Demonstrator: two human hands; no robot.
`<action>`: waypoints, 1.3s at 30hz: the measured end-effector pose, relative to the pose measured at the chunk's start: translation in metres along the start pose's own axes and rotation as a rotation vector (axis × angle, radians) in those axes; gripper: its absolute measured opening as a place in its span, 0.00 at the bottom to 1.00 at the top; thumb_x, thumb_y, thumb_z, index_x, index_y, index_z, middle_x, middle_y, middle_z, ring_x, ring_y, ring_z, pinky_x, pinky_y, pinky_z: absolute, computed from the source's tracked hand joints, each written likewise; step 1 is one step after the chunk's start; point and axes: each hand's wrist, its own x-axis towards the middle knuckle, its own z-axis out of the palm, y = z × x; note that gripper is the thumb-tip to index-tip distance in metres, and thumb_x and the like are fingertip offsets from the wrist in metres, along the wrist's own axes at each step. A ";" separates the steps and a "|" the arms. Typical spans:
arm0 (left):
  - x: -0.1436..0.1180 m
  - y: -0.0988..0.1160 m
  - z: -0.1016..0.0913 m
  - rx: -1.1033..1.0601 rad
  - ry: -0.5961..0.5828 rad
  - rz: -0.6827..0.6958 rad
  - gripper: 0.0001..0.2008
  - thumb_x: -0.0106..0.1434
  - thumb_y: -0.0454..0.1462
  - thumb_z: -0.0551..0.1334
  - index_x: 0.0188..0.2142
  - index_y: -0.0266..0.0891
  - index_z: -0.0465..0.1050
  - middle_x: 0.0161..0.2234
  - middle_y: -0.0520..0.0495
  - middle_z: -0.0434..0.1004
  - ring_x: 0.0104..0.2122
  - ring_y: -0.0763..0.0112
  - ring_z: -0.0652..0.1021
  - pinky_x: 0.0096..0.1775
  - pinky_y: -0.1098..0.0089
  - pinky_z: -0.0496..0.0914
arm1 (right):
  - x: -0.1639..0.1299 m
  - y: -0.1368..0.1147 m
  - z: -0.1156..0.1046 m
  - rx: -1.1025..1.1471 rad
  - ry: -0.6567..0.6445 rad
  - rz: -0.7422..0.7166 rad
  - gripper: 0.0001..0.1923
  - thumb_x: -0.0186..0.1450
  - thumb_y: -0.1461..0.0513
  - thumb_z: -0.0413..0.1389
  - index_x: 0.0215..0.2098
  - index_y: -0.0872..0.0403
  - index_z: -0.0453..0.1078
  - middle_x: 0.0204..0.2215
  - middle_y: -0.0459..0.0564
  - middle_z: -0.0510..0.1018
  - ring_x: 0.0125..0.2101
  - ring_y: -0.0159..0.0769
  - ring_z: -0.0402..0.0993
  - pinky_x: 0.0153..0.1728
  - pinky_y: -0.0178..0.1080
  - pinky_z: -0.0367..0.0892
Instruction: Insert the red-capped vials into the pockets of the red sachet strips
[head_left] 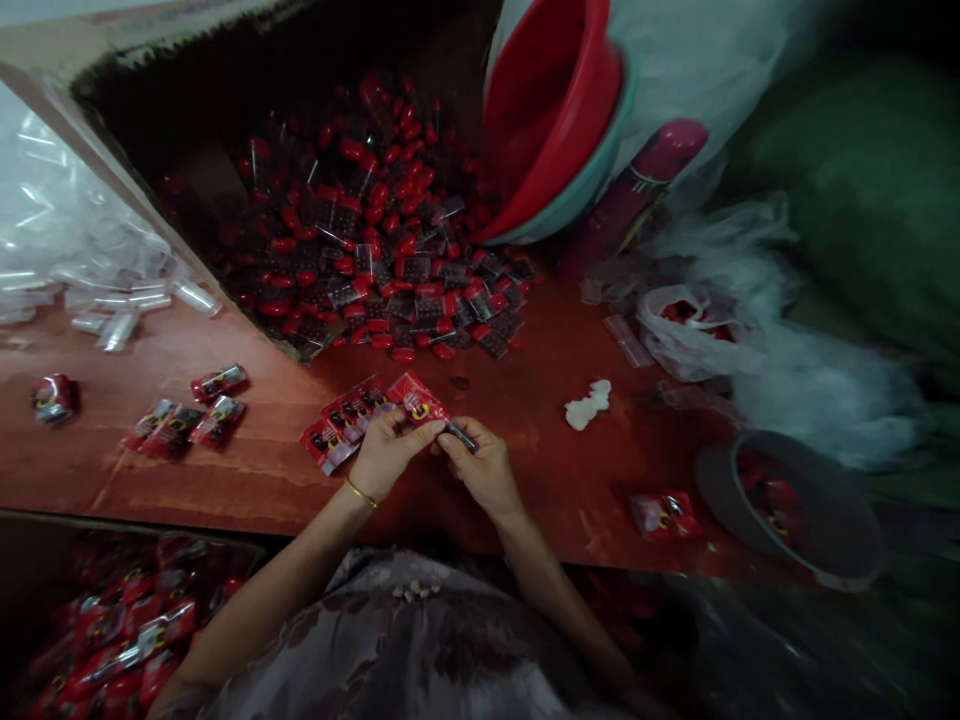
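My left hand [388, 452], with a gold bracelet at its wrist, is closed on a small red printed packet [415, 396]. Its thumb and fingers pinch the packet's lower edge. Close beside it, my right hand [482, 468] pinches a short dark piece [462, 436] with a shiny surface, at the near end of the packet. Whether this piece is partly inside the packet, I cannot tell. A row of red printed packets [337, 425] lies flat on the table, just left of and partly behind my left hand.
A cardboard box [142, 200] on its side spills red-capped clear pieces [397, 260] onto the reddish table [540, 500]. Red and teal basins [555, 130] lean at its right, near a spray can [630, 195]. Filled packets [176, 430] lie left; a grey bowl [720, 490] stands right.
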 end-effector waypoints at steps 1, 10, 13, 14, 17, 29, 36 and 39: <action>0.000 0.000 0.000 -0.016 0.022 0.019 0.15 0.38 0.41 0.72 0.24 0.35 0.76 0.23 0.51 0.77 0.23 0.77 0.72 0.30 0.74 0.67 | -0.001 0.001 0.001 0.052 -0.014 0.007 0.14 0.60 0.52 0.53 0.36 0.54 0.66 0.21 0.41 0.71 0.16 0.24 0.61 0.18 0.29 0.59; 0.001 -0.008 -0.003 -0.019 -0.068 0.018 0.13 0.45 0.43 0.69 0.24 0.34 0.76 0.21 0.51 0.75 0.21 0.77 0.71 0.30 0.74 0.66 | -0.008 0.001 0.000 0.037 -0.023 -0.062 0.12 0.66 0.54 0.45 0.37 0.53 0.62 0.22 0.40 0.69 0.14 0.22 0.59 0.17 0.29 0.60; 0.000 -0.007 -0.002 -0.044 -0.052 0.021 0.13 0.44 0.42 0.70 0.25 0.34 0.77 0.23 0.50 0.77 0.24 0.76 0.73 0.32 0.73 0.67 | -0.011 0.007 0.002 -0.106 0.026 -0.133 0.10 0.67 0.56 0.45 0.41 0.52 0.61 0.22 0.41 0.69 0.14 0.23 0.60 0.17 0.29 0.60; 0.000 -0.007 -0.002 -0.067 -0.027 0.026 0.13 0.43 0.42 0.71 0.26 0.35 0.77 0.25 0.49 0.78 0.25 0.75 0.74 0.34 0.73 0.68 | -0.012 0.009 0.001 -0.167 0.022 -0.150 0.10 0.67 0.56 0.45 0.42 0.52 0.62 0.22 0.41 0.69 0.15 0.24 0.61 0.18 0.29 0.60; 0.002 -0.008 -0.003 -0.105 -0.006 0.051 0.13 0.44 0.41 0.70 0.28 0.35 0.78 0.29 0.47 0.80 0.31 0.71 0.76 0.38 0.70 0.69 | -0.013 0.011 -0.001 -0.276 -0.011 -0.186 0.11 0.66 0.57 0.46 0.43 0.52 0.62 0.23 0.43 0.71 0.16 0.25 0.63 0.19 0.30 0.61; -0.006 -0.015 0.004 0.110 -0.198 0.033 0.17 0.55 0.48 0.61 0.23 0.35 0.68 0.13 0.54 0.66 0.12 0.76 0.68 0.15 0.75 0.62 | -0.014 0.008 0.015 0.172 0.044 -0.017 0.12 0.66 0.54 0.46 0.35 0.53 0.64 0.20 0.39 0.67 0.12 0.21 0.57 0.12 0.28 0.54; -0.011 -0.014 0.001 0.030 -0.043 0.243 0.15 0.53 0.46 0.63 0.30 0.36 0.74 0.23 0.52 0.72 0.22 0.78 0.69 0.28 0.75 0.66 | -0.011 -0.002 0.013 0.040 0.084 -0.106 0.12 0.66 0.54 0.47 0.38 0.53 0.63 0.20 0.40 0.68 0.13 0.23 0.59 0.14 0.28 0.57; -0.004 -0.007 -0.004 0.080 0.018 0.237 0.14 0.52 0.46 0.64 0.27 0.36 0.75 0.24 0.51 0.74 0.26 0.75 0.70 0.32 0.73 0.66 | -0.012 -0.003 0.014 0.049 0.070 -0.103 0.11 0.66 0.54 0.46 0.39 0.53 0.62 0.23 0.41 0.70 0.13 0.21 0.58 0.15 0.29 0.59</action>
